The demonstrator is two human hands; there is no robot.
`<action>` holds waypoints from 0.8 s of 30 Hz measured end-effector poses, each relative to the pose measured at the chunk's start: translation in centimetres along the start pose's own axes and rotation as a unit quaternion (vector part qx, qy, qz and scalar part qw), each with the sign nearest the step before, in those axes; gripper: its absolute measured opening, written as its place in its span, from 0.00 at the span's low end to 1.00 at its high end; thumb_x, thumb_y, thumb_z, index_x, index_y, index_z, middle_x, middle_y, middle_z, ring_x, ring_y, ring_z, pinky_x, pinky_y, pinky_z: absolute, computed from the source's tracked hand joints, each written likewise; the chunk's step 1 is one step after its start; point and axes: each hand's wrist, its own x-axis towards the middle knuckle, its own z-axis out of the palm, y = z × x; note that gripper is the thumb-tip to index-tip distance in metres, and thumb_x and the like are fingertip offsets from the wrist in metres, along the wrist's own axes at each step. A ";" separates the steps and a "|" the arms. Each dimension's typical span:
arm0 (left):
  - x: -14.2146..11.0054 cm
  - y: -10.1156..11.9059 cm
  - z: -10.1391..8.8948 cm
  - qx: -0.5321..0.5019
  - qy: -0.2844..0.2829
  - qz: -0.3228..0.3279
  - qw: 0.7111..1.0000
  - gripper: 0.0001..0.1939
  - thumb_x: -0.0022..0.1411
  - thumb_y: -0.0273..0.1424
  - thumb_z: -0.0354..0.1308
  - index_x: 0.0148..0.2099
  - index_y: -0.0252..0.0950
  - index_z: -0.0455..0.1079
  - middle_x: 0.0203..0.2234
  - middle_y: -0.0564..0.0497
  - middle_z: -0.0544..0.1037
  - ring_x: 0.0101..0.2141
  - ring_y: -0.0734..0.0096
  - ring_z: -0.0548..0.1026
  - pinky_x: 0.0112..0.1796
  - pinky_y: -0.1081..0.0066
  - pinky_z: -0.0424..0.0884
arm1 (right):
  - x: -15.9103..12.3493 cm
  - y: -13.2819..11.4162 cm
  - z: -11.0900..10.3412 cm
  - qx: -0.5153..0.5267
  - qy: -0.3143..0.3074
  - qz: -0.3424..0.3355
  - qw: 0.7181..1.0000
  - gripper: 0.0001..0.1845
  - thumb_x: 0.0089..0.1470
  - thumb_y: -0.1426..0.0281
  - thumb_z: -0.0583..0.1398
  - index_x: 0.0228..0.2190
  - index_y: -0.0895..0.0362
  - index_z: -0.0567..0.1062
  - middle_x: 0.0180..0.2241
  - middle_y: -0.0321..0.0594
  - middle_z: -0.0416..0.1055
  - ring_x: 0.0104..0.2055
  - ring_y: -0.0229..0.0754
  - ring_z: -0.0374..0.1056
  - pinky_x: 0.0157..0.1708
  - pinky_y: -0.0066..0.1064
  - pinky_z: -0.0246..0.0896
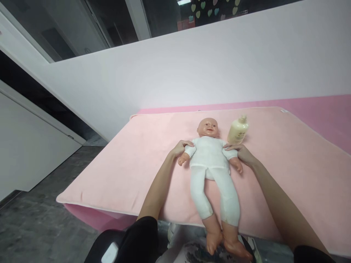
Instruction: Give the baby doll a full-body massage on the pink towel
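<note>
A baby doll [210,153] in a white top and white leggings lies on its back on a pink blanket [137,160], head away from me, feet hanging over the near edge. My left hand [179,148] curls round the doll's upper arm on the left side. At the doll's other shoulder my right hand [241,151] grips the white sleeve, fingers bent. A cream lotion bottle [238,130] lies just beyond my right hand, beside the doll's head.
The blanket covers a pink table [323,109] against a white wall [192,65]. Grey floor [41,215] lies to the left, with a white door or panel. Something black sits by my left elbow at the bottom edge.
</note>
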 end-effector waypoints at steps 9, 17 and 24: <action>-0.2 0.4 1.1 -0.039 0.086 -0.055 0.994 0.21 0.32 0.32 0.72 0.33 0.31 0.76 0.31 0.48 0.78 0.33 0.70 0.73 0.37 0.70 0.67 | -0.1 -0.6 0.9 0.004 0.089 0.065 0.994 0.18 0.36 0.60 0.68 0.32 0.55 0.81 0.42 0.43 0.75 0.47 0.51 0.68 0.48 0.41 0.64; 0.1 0.2 2.1 -0.057 0.114 -0.047 0.991 0.21 0.41 0.45 0.69 0.26 0.30 0.72 0.22 0.52 0.72 0.24 0.78 0.66 0.30 0.74 0.60 | 0.1 -0.7 1.4 0.001 0.103 0.098 0.990 0.26 0.36 0.50 0.67 0.30 0.59 0.79 0.35 0.44 0.76 0.40 0.48 0.70 0.43 0.39 0.65; 0.6 -0.5 3.0 -0.038 0.177 -0.041 0.983 0.23 0.42 0.47 0.68 0.28 0.29 0.71 0.21 0.52 0.71 0.23 0.78 0.64 0.28 0.74 0.59 | 0.8 -0.4 2.0 0.001 0.147 0.120 0.982 0.32 0.35 0.46 0.67 0.33 0.59 0.79 0.39 0.45 0.76 0.45 0.51 0.70 0.42 0.37 0.67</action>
